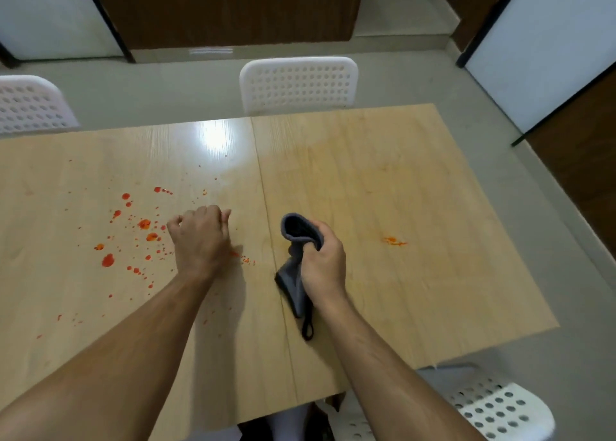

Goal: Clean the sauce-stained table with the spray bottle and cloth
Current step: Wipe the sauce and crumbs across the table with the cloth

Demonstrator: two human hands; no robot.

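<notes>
Grey cloth (297,260), soft and bunched, one item. Held in the right hand (322,263), whose fingers are curled round its middle; the upper fold stands above the fist, the lower end and a dark hanging loop trail down to the table (416,207), near the seam between the two light wood panels.

Left hand (200,240), one item. Fingers curled loosely, holding nothing that shows; it sits low over the table at the right edge of the red spatter, though whether the knuckles actually touch the wood cannot be told from this angle.

Sauce stains (140,230), many. Red-orange drops and blots, thickest left of the left hand, thinning toward the near edge. A separate orange smear (393,241) lies well apart on the right panel, with a faint orange haze above it.

Spray bottle: not in view.

White perforated chairs, three: one at the far side (298,85), one far left (30,105), one near right (493,404).

Handling note, as a judgement: the step in hand appears to be readying the cloth for wiping. It would do best opened from its bunch into a flat pad, loop tucked away from the sauce. Wiping should run from the outer drops inward to gather the sauce, with a clean face turned out for the smear on the right panel. Dry rubbing risks spreading the red; the stains likely want wetting first.
</notes>
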